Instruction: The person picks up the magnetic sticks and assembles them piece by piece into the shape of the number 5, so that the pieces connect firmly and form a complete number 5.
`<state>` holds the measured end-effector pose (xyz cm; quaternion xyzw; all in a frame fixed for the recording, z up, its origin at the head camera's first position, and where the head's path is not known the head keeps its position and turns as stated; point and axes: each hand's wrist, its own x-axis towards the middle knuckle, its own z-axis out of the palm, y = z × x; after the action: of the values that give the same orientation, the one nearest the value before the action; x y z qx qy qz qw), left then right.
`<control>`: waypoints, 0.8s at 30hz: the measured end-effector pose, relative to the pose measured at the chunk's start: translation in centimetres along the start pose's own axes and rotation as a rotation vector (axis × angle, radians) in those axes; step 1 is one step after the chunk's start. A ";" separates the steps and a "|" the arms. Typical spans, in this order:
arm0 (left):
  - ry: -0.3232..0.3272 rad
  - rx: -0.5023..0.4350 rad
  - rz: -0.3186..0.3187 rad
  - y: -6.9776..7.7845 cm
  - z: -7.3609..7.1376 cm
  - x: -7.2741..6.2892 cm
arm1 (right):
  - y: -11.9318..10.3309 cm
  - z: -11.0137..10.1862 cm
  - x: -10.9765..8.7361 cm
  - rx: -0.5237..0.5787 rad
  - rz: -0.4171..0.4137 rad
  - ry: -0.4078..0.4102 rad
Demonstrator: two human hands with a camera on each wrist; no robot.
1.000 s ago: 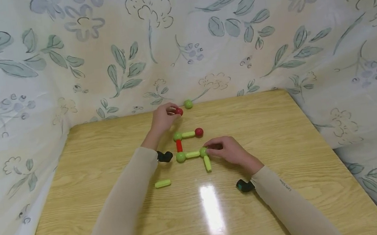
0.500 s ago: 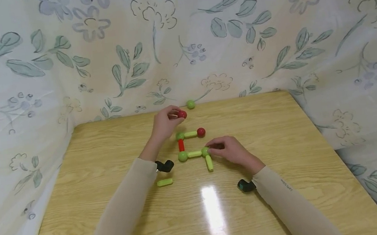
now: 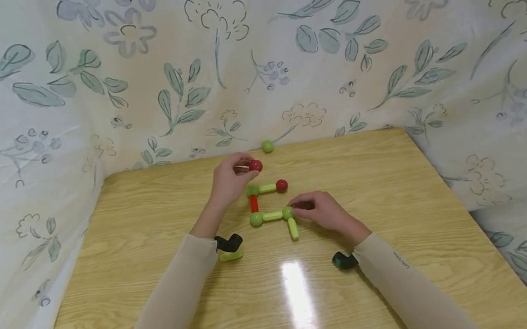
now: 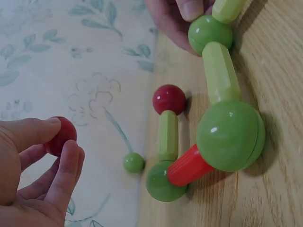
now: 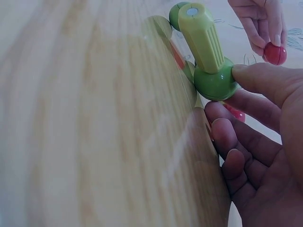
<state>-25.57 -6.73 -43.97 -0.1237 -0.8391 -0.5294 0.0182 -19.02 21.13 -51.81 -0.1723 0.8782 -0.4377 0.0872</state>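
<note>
Between thumb and fingers, my left hand (image 3: 228,181) pinches a red ball (image 4: 61,137) above the far part of the table. My right hand (image 3: 320,210) pinches a green ball (image 5: 215,84) at the near right corner of a joined figure of balls and rods. From that ball one yellow-green rod (image 3: 293,228) points toward me, and another rod (image 3: 272,216) runs left to a green ball (image 4: 229,135). A red rod (image 4: 191,165) links this to a farther green ball (image 4: 165,182). From there a yellow-green rod (image 4: 168,135) leads to a second red ball (image 4: 169,99).
A loose green ball (image 3: 267,146) lies at the table's back edge against the floral cloth (image 3: 231,54). A loose yellow-green rod (image 3: 231,256) lies beside my left wrist, partly behind the black wrist camera (image 3: 229,243). The wooden table (image 3: 382,303) has a bright glare spot.
My left hand has moved slightly toward me with the red ball, nearer the figure. My right hand keeps its grip on the green ball. The view has shifted a little.
</note>
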 end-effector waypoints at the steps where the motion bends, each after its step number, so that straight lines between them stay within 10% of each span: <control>1: -0.002 -0.001 0.003 0.1 -0.1 -0.2 | 0.0 0.0 0.0 -0.002 0.001 0.001; 24: -0.106 -0.067 -0.054 0.9 1.1 -6.3 | -0.5 0.1 -0.1 -0.013 0.016 0.005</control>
<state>-19.18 -6.54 -44.70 -0.1293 -0.8238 -0.5501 -0.0445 -18.83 20.85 -51.48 -0.1649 0.8826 -0.4315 0.0870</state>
